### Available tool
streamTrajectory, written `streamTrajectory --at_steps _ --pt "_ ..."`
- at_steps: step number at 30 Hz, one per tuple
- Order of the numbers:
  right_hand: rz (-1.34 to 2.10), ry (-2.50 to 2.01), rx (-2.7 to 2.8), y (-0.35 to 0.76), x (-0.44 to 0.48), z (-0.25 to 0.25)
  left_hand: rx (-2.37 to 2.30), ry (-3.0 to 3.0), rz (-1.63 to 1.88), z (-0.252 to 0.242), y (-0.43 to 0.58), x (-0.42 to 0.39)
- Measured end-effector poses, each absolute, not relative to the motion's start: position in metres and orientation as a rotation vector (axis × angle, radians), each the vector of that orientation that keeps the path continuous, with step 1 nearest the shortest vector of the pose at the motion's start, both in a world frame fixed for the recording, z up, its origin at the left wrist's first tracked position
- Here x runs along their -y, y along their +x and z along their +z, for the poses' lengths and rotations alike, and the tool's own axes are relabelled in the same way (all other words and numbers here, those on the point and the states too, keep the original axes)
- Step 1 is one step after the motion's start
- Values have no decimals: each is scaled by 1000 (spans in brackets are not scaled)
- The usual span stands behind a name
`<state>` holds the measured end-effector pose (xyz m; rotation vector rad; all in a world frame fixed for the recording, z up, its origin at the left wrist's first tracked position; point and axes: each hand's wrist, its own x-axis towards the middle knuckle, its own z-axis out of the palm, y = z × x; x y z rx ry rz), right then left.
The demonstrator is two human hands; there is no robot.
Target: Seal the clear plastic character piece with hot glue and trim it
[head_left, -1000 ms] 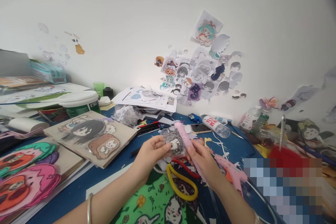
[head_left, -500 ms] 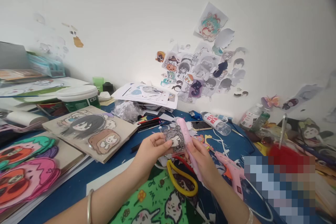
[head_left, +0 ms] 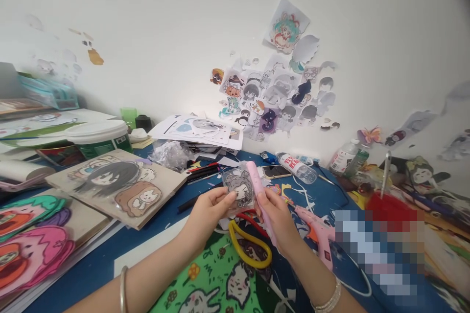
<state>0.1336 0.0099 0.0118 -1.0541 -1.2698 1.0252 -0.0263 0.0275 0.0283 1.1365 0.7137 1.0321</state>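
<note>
My left hand (head_left: pixel 213 206) pinches a small clear plastic bag with a grey-haired cartoon cut-out (head_left: pixel 241 190) in it, thumb on its front. In my right hand (head_left: pixel 277 215) is a long pink stick-shaped tool (head_left: pixel 255 178), held upright along the bag's right edge; whether it clamps the film I cannot tell. Below the hands lie yellow-handled scissors (head_left: pixel 270 254), partly over a green sheet with cartoon drawings (head_left: pixel 216 274). A pink glue gun (head_left: pixel 321 237) rests to the right of my right hand.
Left are a board with cut-outs (head_left: pixel 106 156), colourful cut-outs (head_left: pixel 36 254) and a white-lidded tub (head_left: pixel 97 132). Behind my hands lie black pens (head_left: pixel 201 174), a phone (head_left: pixel 277 171) and a water bottle (head_left: pixel 297 168). At right are a red container (head_left: pixel 389 210) and a white cable (head_left: pixel 362 279).
The view has shifted slightly to the right, so things appear further left. The pink tool stands a little further left against the bag's right edge. Both hands keep their hold.
</note>
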Motion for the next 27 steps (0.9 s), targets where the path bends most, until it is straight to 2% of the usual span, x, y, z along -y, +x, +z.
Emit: streamTrajectory --at_steps 12,27 --pt "791 -1195 1281 148 -20 6 -943 1338 941 13 -23 -39" --pt "708 -1206 1334 140 -15 9 -1030 1746 1016 16 -27 -31"
